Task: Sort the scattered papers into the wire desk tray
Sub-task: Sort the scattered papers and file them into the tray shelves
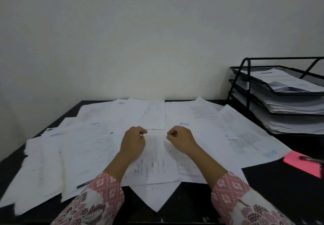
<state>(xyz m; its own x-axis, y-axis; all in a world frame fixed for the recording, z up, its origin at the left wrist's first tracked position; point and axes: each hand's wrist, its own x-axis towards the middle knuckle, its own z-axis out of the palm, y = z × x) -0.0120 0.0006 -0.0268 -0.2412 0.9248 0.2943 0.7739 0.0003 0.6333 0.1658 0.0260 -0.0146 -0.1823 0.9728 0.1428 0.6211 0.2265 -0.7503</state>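
Many white printed papers [98,137] lie scattered and overlapping across the black desk [280,186]. One printed sheet [156,156] lies in the middle in front of me. My left hand [133,141] pinches its upper left edge with curled fingers, and my right hand [181,139] pinches its upper right edge the same way. The black wire desk tray [249,84] stands at the back right with three tiers, and each tier holds a stack of papers.
A pink sticky-note pad [301,163] with a dark pen [310,159] on it lies at the right, in front of the tray. A pale wall [140,40] rises right behind the desk. One sheet's corner [156,202] hangs over the desk's near edge.
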